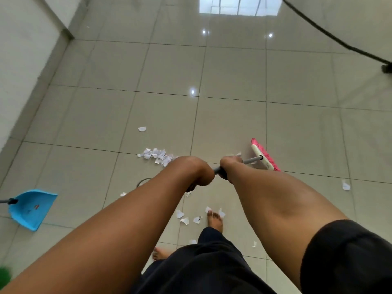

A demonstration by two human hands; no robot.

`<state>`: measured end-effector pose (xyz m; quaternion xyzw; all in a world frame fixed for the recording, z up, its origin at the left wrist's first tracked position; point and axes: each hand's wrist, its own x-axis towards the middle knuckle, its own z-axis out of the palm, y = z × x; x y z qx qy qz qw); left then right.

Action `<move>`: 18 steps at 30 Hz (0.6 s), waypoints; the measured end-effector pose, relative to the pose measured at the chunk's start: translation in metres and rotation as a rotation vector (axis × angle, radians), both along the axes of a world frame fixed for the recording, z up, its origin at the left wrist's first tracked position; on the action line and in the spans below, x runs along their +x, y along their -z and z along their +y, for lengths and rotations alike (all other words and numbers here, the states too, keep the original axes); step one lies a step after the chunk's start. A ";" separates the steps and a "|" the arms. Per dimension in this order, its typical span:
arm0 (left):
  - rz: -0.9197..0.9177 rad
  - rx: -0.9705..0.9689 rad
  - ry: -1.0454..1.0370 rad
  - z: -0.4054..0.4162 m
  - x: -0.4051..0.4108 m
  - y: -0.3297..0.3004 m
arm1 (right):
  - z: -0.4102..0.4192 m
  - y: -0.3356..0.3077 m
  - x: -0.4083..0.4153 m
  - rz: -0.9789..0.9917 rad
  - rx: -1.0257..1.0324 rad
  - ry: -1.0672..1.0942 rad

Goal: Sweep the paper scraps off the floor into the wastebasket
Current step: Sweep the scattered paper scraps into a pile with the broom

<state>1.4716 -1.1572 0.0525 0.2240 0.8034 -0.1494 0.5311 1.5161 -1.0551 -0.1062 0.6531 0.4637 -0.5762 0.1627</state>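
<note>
Head view: both the left hand and the right hand have their fingers wrapped round the grey broom handle. The pink broom head rests on the floor, right of a paper scrap pile. More scraps lie near the bare feet; a blue dustpan sits far left.

Broom handle hidden inside both gripping hands; dustpan handle, left of the grip, cut off at the frame edge.

White paper scraps on floor
</note>
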 end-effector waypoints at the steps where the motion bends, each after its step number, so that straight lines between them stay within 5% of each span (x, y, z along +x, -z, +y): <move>1: -0.005 0.000 0.033 0.014 0.006 0.004 | 0.011 0.003 0.008 0.070 -0.022 0.128; 4: -0.039 0.000 0.097 0.042 0.019 0.015 | 0.035 0.017 0.028 -0.067 -0.053 0.430; 10: 0.022 -0.026 0.200 0.050 0.016 0.019 | 0.032 0.025 0.024 -0.020 -0.114 0.410; 15: 0.013 -0.096 0.074 0.013 -0.013 0.015 | -0.008 0.009 -0.009 0.077 -0.127 0.343; 18: 0.002 -0.112 0.009 -0.027 -0.029 0.006 | -0.048 0.009 -0.027 0.172 -0.187 0.562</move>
